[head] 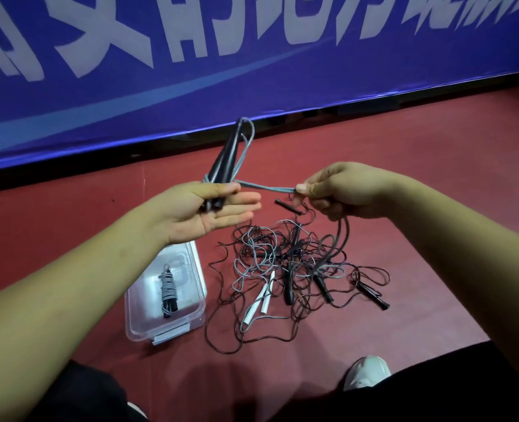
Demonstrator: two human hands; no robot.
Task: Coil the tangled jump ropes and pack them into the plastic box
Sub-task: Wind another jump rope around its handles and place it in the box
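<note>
Clear plastic box (191,315) sits lid-off on red floor (434,239). Inside it is one coiled rope (168,287), pale line wound round dark grips. Just R of box, on the floor, lies a tangle (294,260) of dark & pale ropes w/ several dark grips mixed in. A pair of white handles (259,298) is on the side nearest the box.

Above the box's far end, L hand (209,208) is palm-up, fingers nearly straight, thumb pressed down over two black handles (221,166) laid across the palm. They stick up & away from box toward blue banner (252,86).

Grey cord (264,187) loops off the handle tips, comes back down by the thumb, then runs taut to R hand (349,190). R hand is up over the tangle, farther from box than L hand. Its fingers are curled, thumb & forefinger pinching that cord. More line drops from under the fist into the tangle.

Pale shoe (364,371) shows well R of box, on its near side.
</note>
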